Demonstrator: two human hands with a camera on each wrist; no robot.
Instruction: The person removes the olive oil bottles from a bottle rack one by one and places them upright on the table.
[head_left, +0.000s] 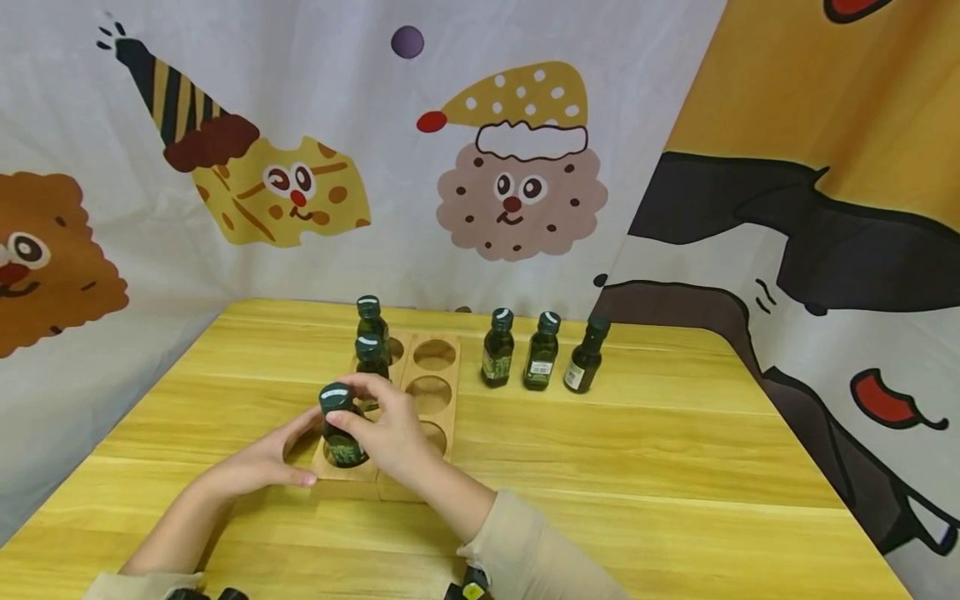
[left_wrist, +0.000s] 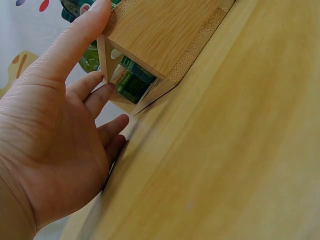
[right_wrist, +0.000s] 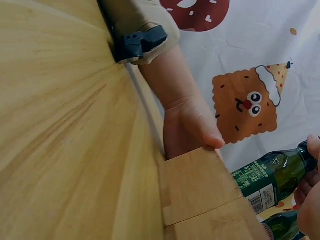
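My right hand [head_left: 397, 429] pinches a small dark green glass bottle [head_left: 345, 447] by its upper part, just below the green cap. This bottle stands nearly upright at the front left hole of a wooden rack [head_left: 345, 490] with round holes. In the right wrist view, the lower part of the bottle [right_wrist: 257, 182] overlaps the rack's edge. My left hand [head_left: 262, 462] rests at the rack's front left corner, thumb at the front, fingers along the left side. Through the rack's open side [left_wrist: 132, 80], green bottle glass shows. Behind the held bottle, two similar bottles [head_left: 372, 315] stand in the left column.
To the right of the rack, three more bottles stand in a row on the wooden table [head_left: 637, 467]: two squarish ones [head_left: 498, 350] and a slimmer, long-necked one [head_left: 585, 362]. A printed cloth [head_left: 300, 83] hangs behind the table.
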